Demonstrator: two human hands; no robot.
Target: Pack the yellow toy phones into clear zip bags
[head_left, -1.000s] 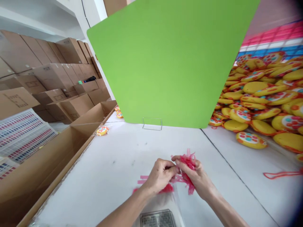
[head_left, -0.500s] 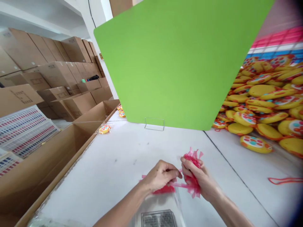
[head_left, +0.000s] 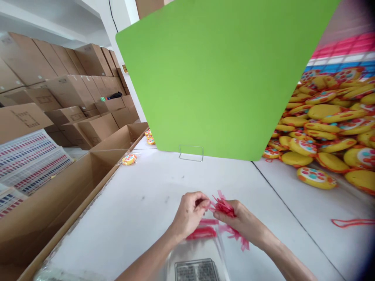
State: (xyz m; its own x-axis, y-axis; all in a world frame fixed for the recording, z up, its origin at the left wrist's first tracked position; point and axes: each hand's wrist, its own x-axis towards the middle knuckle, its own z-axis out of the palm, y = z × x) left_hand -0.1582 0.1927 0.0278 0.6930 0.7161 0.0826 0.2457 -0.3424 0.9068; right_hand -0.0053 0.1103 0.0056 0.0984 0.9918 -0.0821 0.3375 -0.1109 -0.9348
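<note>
My right hand [head_left: 238, 220] is closed around a bunch of pink plastic strips [head_left: 225, 207], whose loose ends stick out above and below the fingers. My left hand [head_left: 191, 212] pinches the end of one pink strip beside that bunch. Just below my hands, more pink-red strips [head_left: 202, 233] lie across the top of a clear plastic bag [head_left: 187, 251] with a printed dark text block. My left wrist partly covers the bag's upper left side.
A green board [head_left: 211, 86] stands at the back behind a wire stand [head_left: 191, 158]. Yellow toys [head_left: 316, 177] are piled at right, near an orange cord loop [head_left: 351, 223]. One bagged toy [head_left: 129, 159] lies by the open carton [head_left: 73, 191] at left.
Both hands have shifted: the left up and leftward, the right slightly downward with its strips turned. More of the strips on the bag now shows.
</note>
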